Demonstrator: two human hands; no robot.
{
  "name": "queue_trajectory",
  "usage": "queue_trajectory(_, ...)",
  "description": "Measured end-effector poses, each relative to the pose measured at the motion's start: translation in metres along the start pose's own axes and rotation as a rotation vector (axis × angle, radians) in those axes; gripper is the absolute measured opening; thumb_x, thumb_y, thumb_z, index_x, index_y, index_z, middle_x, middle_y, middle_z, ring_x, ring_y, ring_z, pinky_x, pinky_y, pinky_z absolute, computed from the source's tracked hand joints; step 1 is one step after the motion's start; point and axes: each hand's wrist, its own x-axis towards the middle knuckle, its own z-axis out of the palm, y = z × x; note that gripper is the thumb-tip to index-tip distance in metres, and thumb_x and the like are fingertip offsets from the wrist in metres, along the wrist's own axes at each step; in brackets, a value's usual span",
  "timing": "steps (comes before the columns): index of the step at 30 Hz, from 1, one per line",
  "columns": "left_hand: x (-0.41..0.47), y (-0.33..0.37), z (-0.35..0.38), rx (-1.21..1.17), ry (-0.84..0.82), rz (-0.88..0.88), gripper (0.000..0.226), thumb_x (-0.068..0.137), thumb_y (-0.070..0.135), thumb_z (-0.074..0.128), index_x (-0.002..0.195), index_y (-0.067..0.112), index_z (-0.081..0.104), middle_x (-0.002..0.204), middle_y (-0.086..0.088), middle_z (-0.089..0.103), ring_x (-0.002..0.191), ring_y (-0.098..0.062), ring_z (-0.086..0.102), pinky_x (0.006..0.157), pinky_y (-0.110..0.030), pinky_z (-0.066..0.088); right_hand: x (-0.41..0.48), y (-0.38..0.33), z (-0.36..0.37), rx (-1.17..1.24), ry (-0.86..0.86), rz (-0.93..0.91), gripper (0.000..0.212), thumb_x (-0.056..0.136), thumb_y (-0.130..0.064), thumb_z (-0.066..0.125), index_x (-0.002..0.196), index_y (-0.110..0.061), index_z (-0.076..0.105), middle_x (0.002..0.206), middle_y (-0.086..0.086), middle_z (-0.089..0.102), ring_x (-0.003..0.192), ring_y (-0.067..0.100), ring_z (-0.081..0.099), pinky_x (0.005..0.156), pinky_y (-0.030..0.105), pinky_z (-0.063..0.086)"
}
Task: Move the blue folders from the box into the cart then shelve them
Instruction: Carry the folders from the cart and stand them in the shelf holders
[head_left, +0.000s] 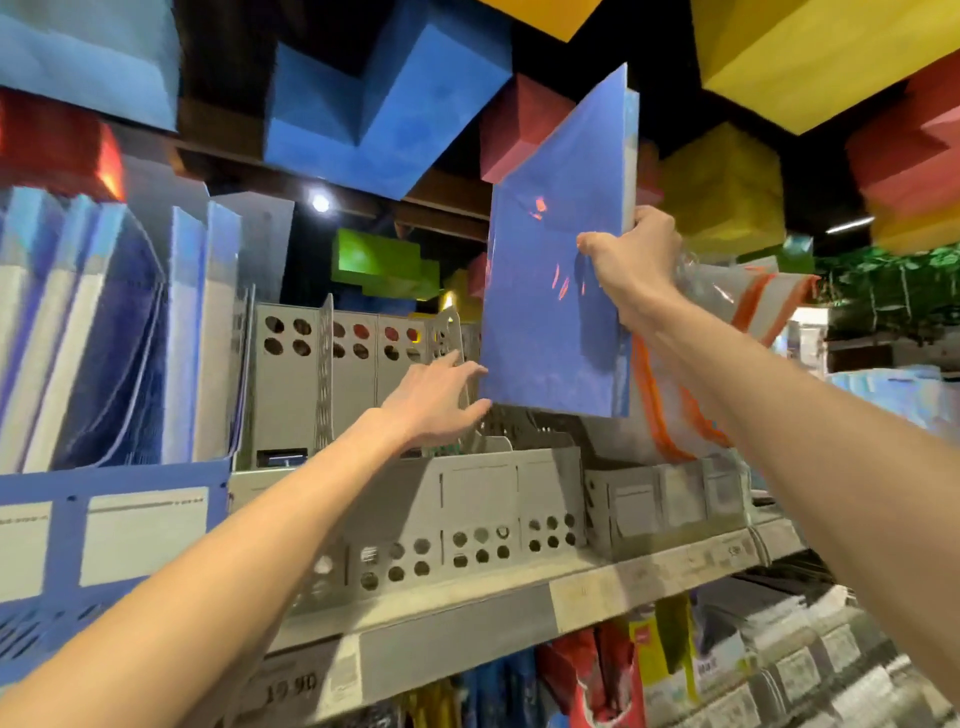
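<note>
A glossy blue folder hangs upright above the top shelf, tilted a little to the right. My right hand grips its right edge, thumb on the front face. My left hand reaches up with fingers spread and straight, its fingertips at the folder's lower left corner. Just under the folder stand grey file holders. More blue folders stand packed upright in a blue rack at the left.
Tall grey perforated holders stand at the back of the shelf. Clear pouches with orange trim lean behind the folder at the right. Packaged goods hang below the shelf edge. Coloured blocks hang overhead.
</note>
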Motion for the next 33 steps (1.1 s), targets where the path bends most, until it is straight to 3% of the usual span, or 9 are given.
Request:
queue_trajectory(6, 0.015, 0.013, 0.008, -0.04, 0.116, 0.011, 0.055, 0.099, 0.05, 0.05, 0.146, 0.024, 0.046, 0.16, -0.011, 0.034, 0.151, -0.025, 0.026, 0.121, -0.047, 0.022, 0.024, 0.024, 0.003, 0.013, -0.017, 0.0, 0.016, 0.073, -0.013, 0.068, 0.088, -0.01, 0.066, 0.088, 0.003, 0.066, 0.077, 0.021, 0.059, 0.044, 0.019, 0.035)
queue_trajectory(9, 0.021, 0.032, 0.01, -0.144, 0.138, 0.012, 0.055, 0.1, 0.05, 0.05, 0.146, 0.02, 0.047, 0.157, -0.003, 0.041, 0.15, -0.019, 0.028, 0.121, -0.047, 0.025, 0.034, 0.03, -0.003, 0.034, -0.009, 0.01, 0.017, 0.071, -0.015, 0.068, 0.087, -0.011, 0.065, 0.09, 0.005, 0.069, 0.084, 0.027, 0.066, 0.059, 0.028, 0.049)
queue_trajectory(11, 0.024, 0.039, 0.014, -0.202, 0.126, 0.002, 0.057, 0.099, 0.052, 0.05, 0.146, 0.02, 0.047, 0.153, 0.0, 0.047, 0.144, -0.018, 0.039, 0.119, -0.047, 0.031, 0.041, 0.035, -0.008, 0.026, -0.008, 0.015, 0.022, 0.069, -0.017, 0.068, 0.09, -0.009, 0.067, 0.092, 0.006, 0.069, 0.086, 0.028, 0.066, 0.065, 0.033, 0.053)
queue_trajectory(15, 0.03, 0.045, 0.02, -0.226, 0.087, -0.046, 0.059, 0.098, 0.056, 0.049, 0.147, 0.025, 0.045, 0.151, 0.002, 0.05, 0.139, -0.019, 0.046, 0.116, -0.045, 0.035, 0.057, 0.038, -0.023, 0.038, -0.013, 0.011, 0.029, 0.073, -0.02, 0.07, 0.097, -0.004, 0.067, 0.098, 0.008, 0.067, 0.082, 0.025, 0.063, 0.056, 0.027, 0.041)
queue_trajectory(25, 0.042, 0.062, 0.025, -0.224, 0.101, -0.075, 0.055, 0.1, 0.049, 0.051, 0.148, 0.023, 0.044, 0.149, -0.002, 0.052, 0.137, -0.021, 0.048, 0.115, -0.042, 0.037, 0.095, 0.028, -0.065, -0.04, -0.021, -0.04, 0.035, 0.072, -0.023, 0.068, 0.104, -0.008, 0.068, 0.11, 0.008, 0.064, 0.091, 0.022, 0.062, 0.065, 0.027, 0.046)
queue_trajectory(29, 0.049, 0.068, 0.025, -0.18, 0.099, -0.093, 0.056, 0.099, 0.049, 0.052, 0.148, 0.023, 0.044, 0.15, -0.001, 0.051, 0.138, -0.021, 0.047, 0.116, -0.048, 0.036, 0.082, 0.044, -0.049, -0.046, -0.028, -0.015, 0.037, 0.07, -0.027, 0.065, 0.101, -0.007, 0.066, 0.105, 0.011, 0.066, 0.091, 0.031, 0.064, 0.07, 0.036, 0.053)
queue_trajectory(33, 0.046, 0.069, 0.031, -0.016, -0.002, -0.006, 0.056, 0.099, 0.056, 0.047, 0.146, 0.025, 0.047, 0.154, -0.002, 0.047, 0.142, -0.022, 0.044, 0.117, -0.048, 0.032, 0.06, 0.068, -0.028, -0.039, -0.084, 0.026, 0.031, 0.073, -0.017, 0.065, 0.102, -0.006, 0.065, 0.097, 0.007, 0.066, 0.082, 0.027, 0.058, 0.06, 0.027, 0.039)
